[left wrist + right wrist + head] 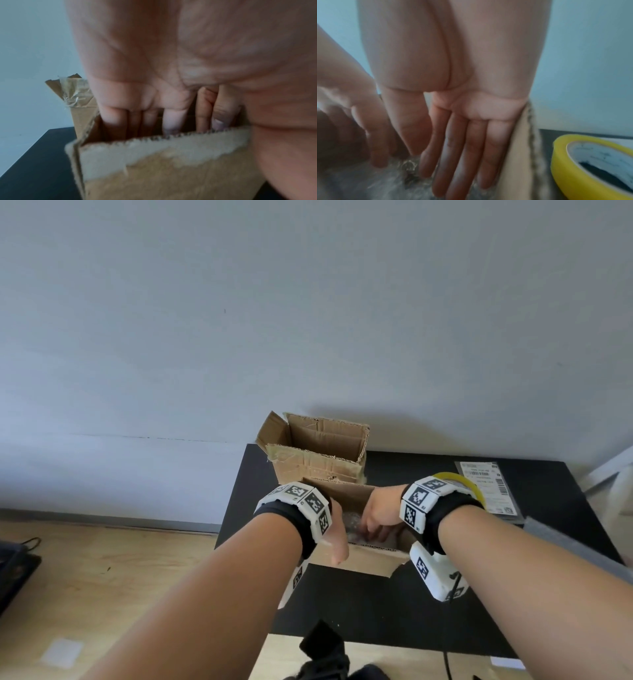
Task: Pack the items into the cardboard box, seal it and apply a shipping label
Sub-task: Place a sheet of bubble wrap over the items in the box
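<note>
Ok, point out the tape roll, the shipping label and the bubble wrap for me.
tape roll (pixel 563 161): right wrist view, its yellow outer band.
shipping label (pixel 488 484): head view, its printed face.
bubble wrap (pixel 368 182): right wrist view, crinkled surface inside the box.

A black table (pixel 376 604) stands against a plain pale grey wall (pixel 308 302). Left of the table lies a light wooden floor (pixel 102 570), edged by a grey baseboard (pixel 102 520) along the wall.

Your head camera looks down from above at the cardboard box (pixel 356 501); both wrist cameras look closely into this same box.
</note>
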The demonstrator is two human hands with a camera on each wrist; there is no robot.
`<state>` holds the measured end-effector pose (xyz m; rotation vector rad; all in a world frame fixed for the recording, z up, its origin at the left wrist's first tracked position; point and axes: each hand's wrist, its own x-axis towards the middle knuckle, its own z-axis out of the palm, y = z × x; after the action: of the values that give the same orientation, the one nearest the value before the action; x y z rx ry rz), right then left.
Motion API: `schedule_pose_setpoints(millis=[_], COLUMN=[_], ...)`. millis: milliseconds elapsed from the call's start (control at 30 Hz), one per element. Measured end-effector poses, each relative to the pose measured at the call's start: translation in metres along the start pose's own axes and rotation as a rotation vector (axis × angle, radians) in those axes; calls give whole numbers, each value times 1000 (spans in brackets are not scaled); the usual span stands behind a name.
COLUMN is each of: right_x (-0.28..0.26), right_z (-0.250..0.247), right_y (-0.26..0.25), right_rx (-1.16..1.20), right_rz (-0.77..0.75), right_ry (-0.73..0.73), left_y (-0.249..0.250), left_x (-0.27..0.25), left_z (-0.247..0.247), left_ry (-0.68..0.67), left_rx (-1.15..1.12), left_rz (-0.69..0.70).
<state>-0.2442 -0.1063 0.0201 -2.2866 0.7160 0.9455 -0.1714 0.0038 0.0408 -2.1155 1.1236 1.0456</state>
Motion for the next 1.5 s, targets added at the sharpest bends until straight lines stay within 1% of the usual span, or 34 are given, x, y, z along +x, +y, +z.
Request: schedule_pose_setpoints(millis=[167, 267, 300, 367, 433, 500, 567, 633, 700, 833, 933, 1000, 1167, 1267, 1333, 1500], right_x=[-25, -41, -46, -56, -66, -72, -75, -80, -85, -101, -112, -118, -118, -112, -106, -83], right_z=[-15, -24, -27, -34, -37, -37, -32, -25, -17, 3, 21, 31, 60, 76, 86, 112], right_y=[1, 0, 2, 10, 24, 43, 66, 91, 117, 163, 195, 214, 254, 272, 282, 298], right_rx=[-48, -51, -35, -28, -85, -137, -152, -148, -165, -148, -126, -92, -19, 3, 17, 79], right_rz=[-37, -24, -25, -47, -55, -44, -12, 30, 74, 187, 275, 313, 365, 394, 402, 397], right_ry=[98, 99, 129, 266, 421, 546, 627, 662, 672, 698, 649, 625, 609, 558, 525, 455], left_y=[0, 3, 5, 11, 22, 36, 54, 75, 101, 152, 183, 201, 239, 259, 269, 283], left_x=[1, -4, -5, -9, -9, -6, 1, 8, 15, 16, 17, 20, 32, 44, 54, 77], left_z=[-15, -28, -32, -39, -43, -47, -49, -50, -49, -44, -39, -37, -30, -20, -12, 8], left_ry=[142, 335, 390, 483, 576, 682, 726, 750, 758, 721, 743, 728, 649, 608, 583, 460], left_rx=[-165, -151, -138, -93, -59, -62, -39, 15, 38, 90, 128, 148, 149, 140, 128, 56], left_rz=[64, 106, 121, 146, 147, 167, 214, 268, 320, 410, 464, 491, 555, 577, 581, 561])
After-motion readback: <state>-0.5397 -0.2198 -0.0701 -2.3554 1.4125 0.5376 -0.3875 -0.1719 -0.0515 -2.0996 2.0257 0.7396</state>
